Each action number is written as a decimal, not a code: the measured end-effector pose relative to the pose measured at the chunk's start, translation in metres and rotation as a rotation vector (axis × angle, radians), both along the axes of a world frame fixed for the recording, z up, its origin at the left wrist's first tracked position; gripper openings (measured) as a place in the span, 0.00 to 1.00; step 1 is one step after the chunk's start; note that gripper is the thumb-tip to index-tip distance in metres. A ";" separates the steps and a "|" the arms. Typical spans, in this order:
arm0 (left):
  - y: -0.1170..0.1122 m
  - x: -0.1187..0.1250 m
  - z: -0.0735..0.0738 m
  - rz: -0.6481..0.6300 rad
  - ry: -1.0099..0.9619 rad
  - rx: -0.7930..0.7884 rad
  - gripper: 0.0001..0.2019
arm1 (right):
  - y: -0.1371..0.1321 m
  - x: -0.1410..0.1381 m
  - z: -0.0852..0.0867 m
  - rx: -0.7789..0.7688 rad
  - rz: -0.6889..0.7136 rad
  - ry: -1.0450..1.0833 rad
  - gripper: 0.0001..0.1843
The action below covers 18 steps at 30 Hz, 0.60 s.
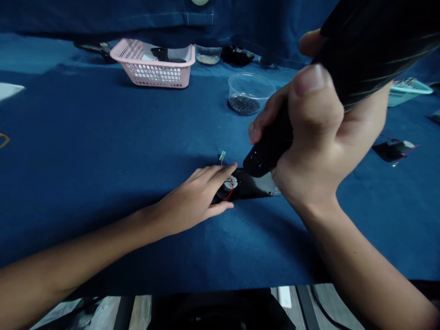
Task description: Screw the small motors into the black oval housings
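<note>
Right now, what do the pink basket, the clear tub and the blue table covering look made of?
The pink basket looks like moulded plastic with a regular lattice of holes. The clear tub looks like thin plastic: dark granules show through its wall. The blue table covering seems a felt-like fabric, matte and softly creased.

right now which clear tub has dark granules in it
The larger clear tub, nearest the right hand, holds dark granules; the smaller tub behind it holds pale ones.
</note>
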<state>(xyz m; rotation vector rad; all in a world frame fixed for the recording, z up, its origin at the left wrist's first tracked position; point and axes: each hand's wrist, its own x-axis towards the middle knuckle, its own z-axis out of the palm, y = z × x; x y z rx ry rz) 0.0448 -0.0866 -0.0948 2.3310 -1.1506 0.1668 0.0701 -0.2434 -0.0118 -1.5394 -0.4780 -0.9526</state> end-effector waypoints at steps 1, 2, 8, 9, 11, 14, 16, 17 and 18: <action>0.000 0.000 0.000 -0.001 -0.006 0.000 0.34 | 0.000 -0.001 0.000 0.000 -0.004 0.013 0.15; 0.000 0.000 0.000 -0.001 -0.008 0.002 0.34 | 0.000 -0.001 0.000 -0.002 -0.008 0.022 0.14; 0.000 -0.001 0.000 0.008 -0.018 0.005 0.34 | -0.004 0.004 -0.007 -0.042 0.027 -0.057 0.07; 0.000 0.000 0.000 0.007 -0.016 0.002 0.34 | -0.005 0.005 -0.008 -0.047 0.031 -0.064 0.07; -0.001 0.000 0.001 0.006 -0.015 -0.001 0.34 | -0.006 0.008 -0.010 -0.050 0.045 -0.072 0.07; -0.001 -0.001 0.001 0.007 -0.027 -0.001 0.34 | -0.007 0.010 -0.012 -0.042 0.071 -0.093 0.07; -0.001 -0.001 0.001 0.007 -0.035 -0.002 0.33 | -0.007 0.010 -0.013 -0.057 0.056 -0.090 0.09; -0.001 -0.001 0.001 0.006 -0.036 -0.001 0.33 | -0.008 0.008 -0.014 -0.087 0.032 -0.075 0.10; -0.001 -0.001 0.001 0.003 -0.036 0.001 0.34 | -0.008 0.007 -0.014 -0.138 0.006 -0.050 0.11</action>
